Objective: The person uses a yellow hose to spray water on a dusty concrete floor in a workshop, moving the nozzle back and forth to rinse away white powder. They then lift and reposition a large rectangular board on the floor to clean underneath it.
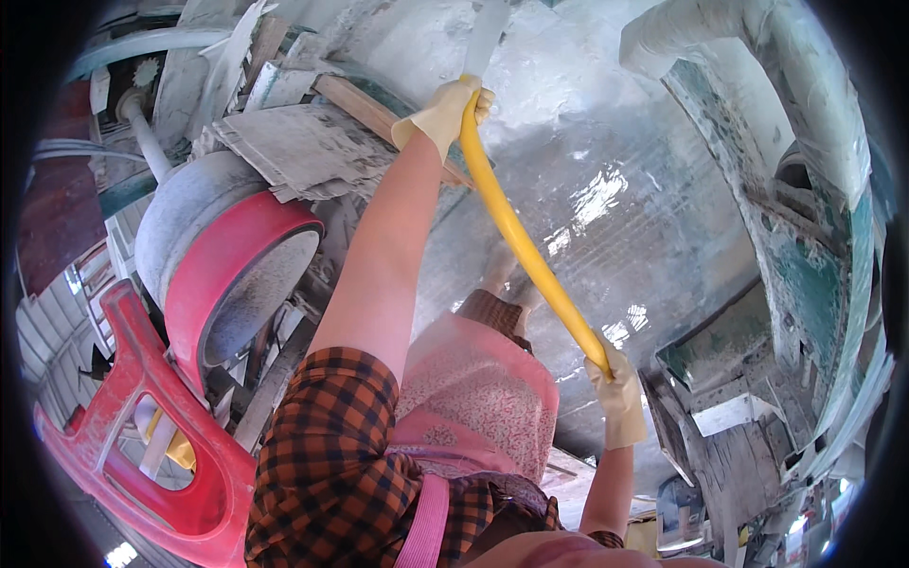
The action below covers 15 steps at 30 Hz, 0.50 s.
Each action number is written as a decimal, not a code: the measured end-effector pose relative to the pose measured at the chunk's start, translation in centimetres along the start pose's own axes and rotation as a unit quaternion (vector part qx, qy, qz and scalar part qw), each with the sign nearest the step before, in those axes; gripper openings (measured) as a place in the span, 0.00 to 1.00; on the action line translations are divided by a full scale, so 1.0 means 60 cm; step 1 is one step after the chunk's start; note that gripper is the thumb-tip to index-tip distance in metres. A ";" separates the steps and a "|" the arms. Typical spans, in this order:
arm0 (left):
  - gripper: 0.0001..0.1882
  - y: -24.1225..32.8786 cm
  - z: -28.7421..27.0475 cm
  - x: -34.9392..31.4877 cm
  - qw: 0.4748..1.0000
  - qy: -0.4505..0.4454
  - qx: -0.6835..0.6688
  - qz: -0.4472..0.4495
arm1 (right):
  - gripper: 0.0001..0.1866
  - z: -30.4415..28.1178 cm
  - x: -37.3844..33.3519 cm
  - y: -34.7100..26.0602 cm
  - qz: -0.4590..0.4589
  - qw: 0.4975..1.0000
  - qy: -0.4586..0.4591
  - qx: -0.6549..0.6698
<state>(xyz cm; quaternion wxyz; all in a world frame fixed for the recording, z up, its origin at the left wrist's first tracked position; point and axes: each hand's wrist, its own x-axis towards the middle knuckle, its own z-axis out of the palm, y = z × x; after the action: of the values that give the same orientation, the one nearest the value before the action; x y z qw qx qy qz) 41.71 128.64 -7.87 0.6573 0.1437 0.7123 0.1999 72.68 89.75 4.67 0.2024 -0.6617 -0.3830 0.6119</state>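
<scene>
A long yellow pole (525, 248), looking curved in this view, runs slantwise before me from the far middle to the near right. My left hand (453, 111), in a cream rubber glove, is closed round its far part on an outstretched arm. Past that hand a pale grey-white length (488, 38) continues out of the top edge; what it ends in is outside the view. My right hand (617, 393), gloved alike, grips the pole's near end close to my body. Under the pole lies a wet grey floor (653, 227) with shiny patches.
To my left are a pink-rimmed wheel (232, 256), a red plastic chair (213, 483) and stacked whitish boards (303, 147). A wooden bar (365, 104) juts toward my left forearm. On the right stand a dusty green machine frame (805, 293) and a thick wrapped pipe (805, 85).
</scene>
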 end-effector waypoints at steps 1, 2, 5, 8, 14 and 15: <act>0.19 -0.001 0.001 0.002 1.000 0.004 0.005 -0.001 | 0.22 0.000 -0.001 -0.002 0.007 1.000 -0.001 -0.005; 0.19 -0.004 0.000 0.005 1.000 0.006 0.002 -0.005 | 0.22 0.000 -0.002 -0.003 -0.021 0.999 0.011 -0.037; 0.19 -0.019 -0.014 0.014 1.000 0.005 -0.003 0.001 | 0.23 0.004 -0.005 -0.004 -0.061 0.994 0.036 -0.087; 0.18 -0.039 -0.026 0.027 0.999 0.017 0.009 -0.028 | 0.23 0.008 -0.012 0.002 -0.013 0.998 0.037 -0.048; 0.16 -0.083 0.000 0.041 0.999 -0.012 0.031 -0.042 | 0.24 0.000 -0.042 0.012 0.048 0.997 0.036 -0.052; 0.17 -0.087 0.009 0.040 0.998 -0.039 0.035 -0.036 | 0.23 -0.003 -0.047 0.011 0.020 0.996 0.045 -0.074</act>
<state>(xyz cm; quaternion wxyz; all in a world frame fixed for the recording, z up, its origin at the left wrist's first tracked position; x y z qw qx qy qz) 42.34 125.22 -12.46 0.6856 0.1485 0.6977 0.1452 73.13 87.24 6.06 0.1578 -0.7093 -0.4043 0.5554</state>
